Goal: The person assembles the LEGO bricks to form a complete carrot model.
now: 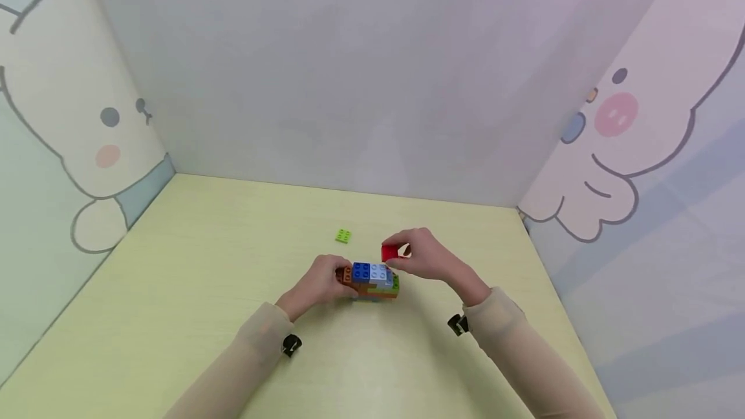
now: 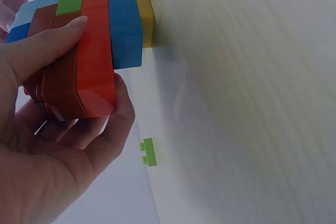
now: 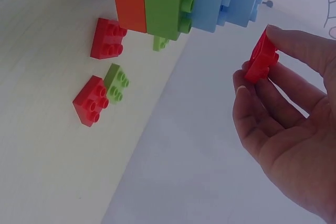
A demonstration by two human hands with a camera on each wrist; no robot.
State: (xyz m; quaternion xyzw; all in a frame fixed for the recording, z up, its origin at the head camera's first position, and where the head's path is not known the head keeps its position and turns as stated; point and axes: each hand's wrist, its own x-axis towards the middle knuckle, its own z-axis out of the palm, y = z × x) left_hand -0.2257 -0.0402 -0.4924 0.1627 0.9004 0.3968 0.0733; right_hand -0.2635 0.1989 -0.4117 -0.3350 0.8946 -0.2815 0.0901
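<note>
My left hand (image 1: 319, 282) grips the left, brown end of a stepped stack of toy building bricks (image 1: 379, 289). In the left wrist view, the thumb lies along the stack's side and the fingers curl beneath its red bricks (image 2: 95, 56). Blue and light-blue bricks form the top; brown, green and red layers sit lower, with a blue and a yellow brick (image 2: 145, 19) at the base. Just above the stack's right end, my right hand (image 1: 423, 255) pinches a red brick (image 3: 261, 59) between thumb and fingers. In the right wrist view, this brick is apart from the stack.
A light-green brick (image 1: 343, 236) lies on the pale yellow table (image 1: 233, 238) behind the stack. The right wrist view shows two loose red bricks (image 3: 108, 39) and another green brick (image 3: 116, 83) on the table. Walls (image 1: 326, 70) enclose the back and sides.
</note>
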